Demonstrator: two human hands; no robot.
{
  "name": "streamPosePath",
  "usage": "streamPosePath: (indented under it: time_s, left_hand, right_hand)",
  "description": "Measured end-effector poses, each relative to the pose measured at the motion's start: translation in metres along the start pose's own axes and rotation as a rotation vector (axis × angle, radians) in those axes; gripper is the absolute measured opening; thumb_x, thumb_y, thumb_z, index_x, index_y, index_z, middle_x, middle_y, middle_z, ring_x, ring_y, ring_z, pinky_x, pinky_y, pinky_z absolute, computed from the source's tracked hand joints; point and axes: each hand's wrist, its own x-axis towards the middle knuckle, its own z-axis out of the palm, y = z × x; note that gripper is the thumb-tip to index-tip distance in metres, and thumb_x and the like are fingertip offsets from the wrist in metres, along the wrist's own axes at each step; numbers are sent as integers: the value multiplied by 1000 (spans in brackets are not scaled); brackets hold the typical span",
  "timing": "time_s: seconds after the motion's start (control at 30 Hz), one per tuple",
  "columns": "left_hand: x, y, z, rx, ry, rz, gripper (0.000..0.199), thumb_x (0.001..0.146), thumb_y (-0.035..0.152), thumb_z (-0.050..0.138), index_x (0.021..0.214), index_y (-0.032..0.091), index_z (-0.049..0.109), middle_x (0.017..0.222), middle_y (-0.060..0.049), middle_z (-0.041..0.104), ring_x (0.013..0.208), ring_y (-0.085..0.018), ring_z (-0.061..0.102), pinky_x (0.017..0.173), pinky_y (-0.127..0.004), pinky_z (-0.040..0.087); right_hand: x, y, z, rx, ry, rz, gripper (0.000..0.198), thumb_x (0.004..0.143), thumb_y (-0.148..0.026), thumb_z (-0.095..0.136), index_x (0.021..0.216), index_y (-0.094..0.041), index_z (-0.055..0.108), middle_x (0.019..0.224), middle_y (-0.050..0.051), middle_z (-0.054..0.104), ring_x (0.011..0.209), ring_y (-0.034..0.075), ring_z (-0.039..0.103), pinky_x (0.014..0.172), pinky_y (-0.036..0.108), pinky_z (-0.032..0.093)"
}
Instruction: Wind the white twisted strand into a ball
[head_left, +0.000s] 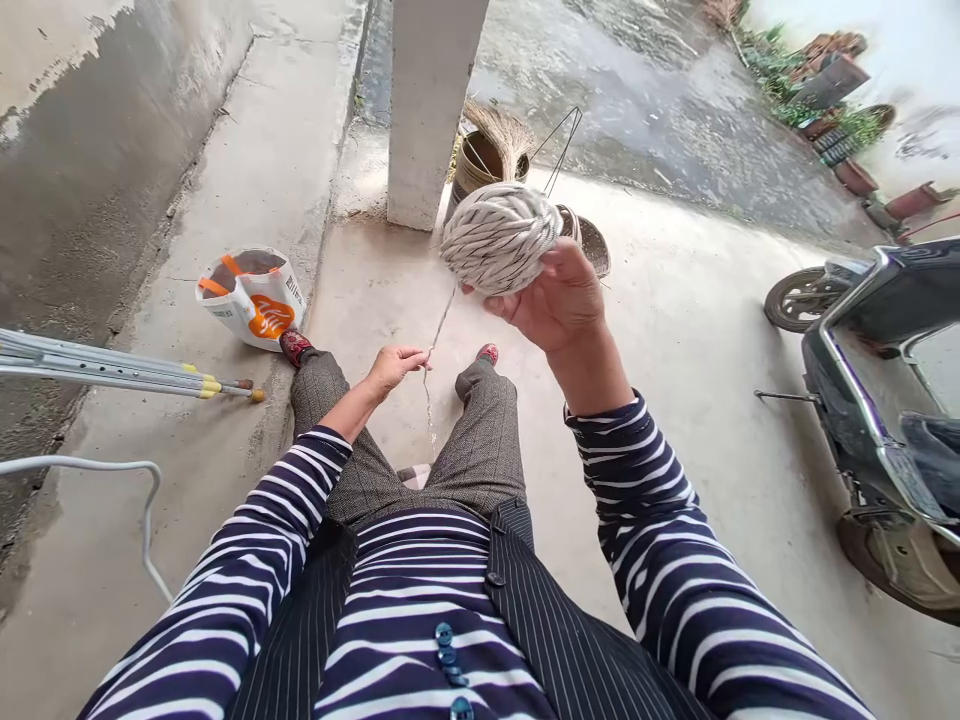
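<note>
A large ball of pale cord (496, 238) with dark flecks is held up in my right hand (559, 290), its fingers wrapped round the right side and underside. From the bottom of the ball a thin strand of the cord (448, 318) runs down and to the left. My left hand (394, 370) pinches that strand between thumb and fingertips, above my lap. Below the pinch, the loose end (430, 415) hangs between my legs. The fingers of my right hand behind the ball are hidden.
A white bag with orange handles (247, 300) stands by my left foot. Crutches (112, 362) and a white hose or tube (142, 466) are at the left. Past the ball are a pillar (429, 110), a bucket with a broom (480, 160) and a basket (596, 248). A scooter (862, 380) stands right.
</note>
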Motion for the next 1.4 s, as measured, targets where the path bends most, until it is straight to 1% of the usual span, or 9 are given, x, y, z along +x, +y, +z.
streamPosePath:
  time_s: [0.2,0.37,0.47,0.57,0.77,1.07,1.13,1.3,1.4]
  left_hand:
    - [-9,3,-13,-83,41,24,35,76,45,78,92,15,77,105,-11,77,105,-23,68,92,-33,55]
    - [5,37,16,-228,-23,74,61,71,35,88,124,17,65,130,-12,66,117,-25,64,81,-31,62]
    - [1,40,40,-282,-210,11,53,74,42,88,114,13,67,107,-13,73,103,-24,69,80,-35,63]
    - [-10,22,50,-317,-241,-27,50,80,57,81,93,11,68,74,-7,71,77,-19,71,80,-36,62]
    - [-12,-14,21,-211,-218,-76,59,80,66,78,95,10,66,67,-7,73,64,-18,71,72,-34,60]
    - [-28,-3,-18,-182,-408,-120,70,82,71,72,115,9,69,93,-18,79,89,-25,75,85,-38,59]
    - [-25,0,-19,-139,-353,-118,67,83,69,72,115,10,71,105,-20,78,97,-27,74,82,-37,60]
    - [0,25,-20,52,118,71,55,71,39,81,118,14,68,127,-15,70,114,-27,65,70,-28,60]
    - [7,62,-6,-112,80,302,56,71,32,79,123,15,66,125,-13,70,106,-22,67,69,-26,60]
  right_hand:
    - [-4,-10,-12,87,6,-50,30,80,-38,52,104,-24,64,111,1,72,97,19,72,66,24,55]
    - [-1,11,1,107,-69,34,42,73,-32,64,115,-26,61,107,3,73,100,23,72,62,25,57]
    - [0,12,5,103,-98,29,39,73,-34,67,110,-26,60,109,4,72,104,26,72,64,28,60]
    - [1,3,2,65,-47,-30,34,76,-40,62,107,-26,59,109,2,73,107,24,72,68,27,58]
    - [-1,5,-10,-74,93,-3,52,72,-58,66,114,-27,61,122,5,72,118,28,69,72,30,62]
    - [-2,9,-26,-150,87,-54,54,78,-66,62,116,-28,61,123,5,71,119,31,69,67,33,62]
    - [-2,12,-29,-125,66,-53,51,79,-62,64,116,-27,61,118,5,72,114,31,71,64,31,59]
    - [-2,29,-25,-17,-8,74,46,75,-47,69,115,-24,60,103,5,74,92,26,74,57,28,57]
    - [-1,39,-17,43,-44,145,44,74,-40,70,113,-22,60,95,3,75,80,20,72,57,26,58]
